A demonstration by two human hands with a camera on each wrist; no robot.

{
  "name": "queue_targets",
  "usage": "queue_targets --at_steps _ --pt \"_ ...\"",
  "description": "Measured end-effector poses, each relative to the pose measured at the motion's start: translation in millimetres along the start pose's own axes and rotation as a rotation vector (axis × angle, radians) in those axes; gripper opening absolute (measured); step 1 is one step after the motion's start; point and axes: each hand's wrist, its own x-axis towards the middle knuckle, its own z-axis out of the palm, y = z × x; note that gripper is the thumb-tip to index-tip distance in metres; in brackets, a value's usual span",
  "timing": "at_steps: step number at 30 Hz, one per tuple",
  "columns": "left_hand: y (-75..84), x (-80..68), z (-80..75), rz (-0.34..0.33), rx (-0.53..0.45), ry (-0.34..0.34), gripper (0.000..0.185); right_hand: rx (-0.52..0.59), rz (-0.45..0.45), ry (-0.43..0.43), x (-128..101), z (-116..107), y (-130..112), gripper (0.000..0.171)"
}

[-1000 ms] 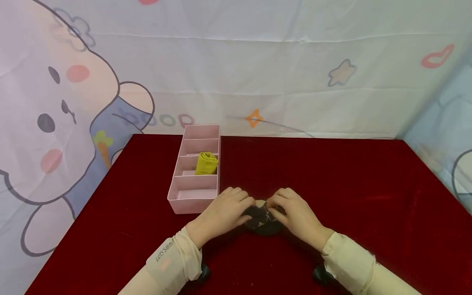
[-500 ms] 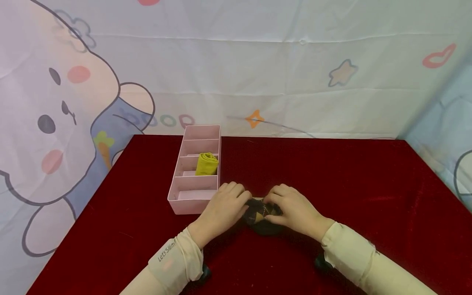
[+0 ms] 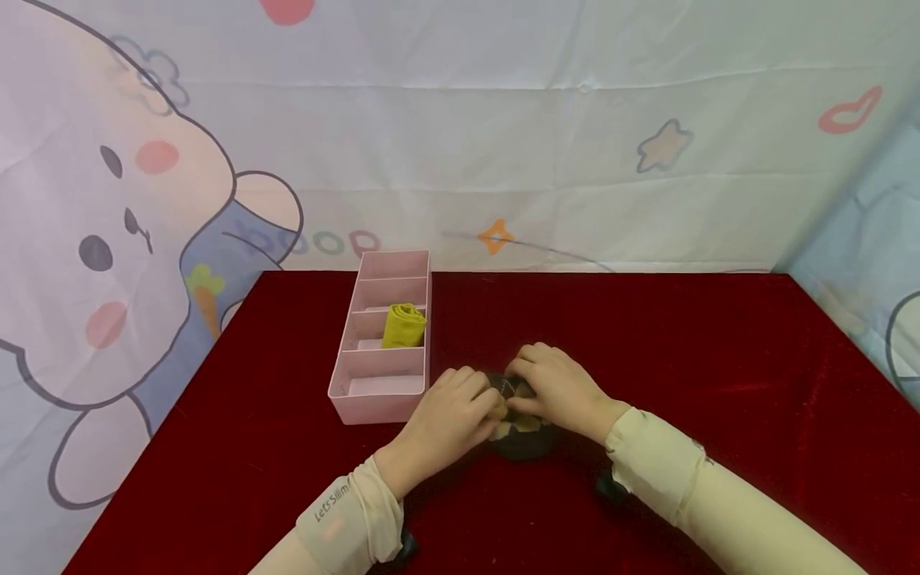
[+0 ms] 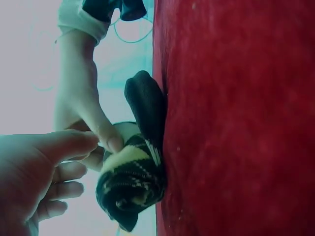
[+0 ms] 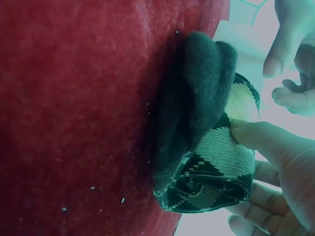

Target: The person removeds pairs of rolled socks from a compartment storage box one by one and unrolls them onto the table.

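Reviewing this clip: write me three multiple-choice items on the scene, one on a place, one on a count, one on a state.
1. Where does the yellow roll lie in the pink organizer?
A. nearest compartment
B. second compartment from the near end
C. on the red table beside it

2. How many compartments does the organizer have?
A. two
B. four
C. six

3. What is happening to the dark patterned sock?
A. it lies untouched
B. it hangs over the organizer's rim
C. both hands hold it on the table

Answers:
1 B, one bare compartment lies between the roll and the near wall.
2 B, three dividers split the organizer into four.
3 C, the left hand and right hand meet over the sock in the head view, and the right wrist view shows fingers on its rolled part.
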Motion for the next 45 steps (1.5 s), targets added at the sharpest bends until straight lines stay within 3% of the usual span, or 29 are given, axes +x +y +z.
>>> queue_targets --at_steps 7,17,28,35,45 --pt "4.6 -4.3 2.8 0.085 -0.018 -0.123 0.03 -0.018 -0.003 -0.002 9 2 0 0.03" --pt "9.1 -7.4 11.1 0.071 -0.022 -0.253 0.025 -0.003 0.033 0.012 17 8 -2 0.027" --pt "8.0 -12.8 19.6 0.037 -0.054 -0.285 0.025 0.014 0.023 0.044 17 16 0 0.011" --pt "8.6 -15.4 25.9 0.042 -0.075 -0.259 0.025 0.001 0.003 0.011 10 16 1 0.022" --pt "8.5 -20.4 29.1 0.036 -0.087 -0.196 0.022 -0.147 -0.145 0.006 6 17 1 0.042"
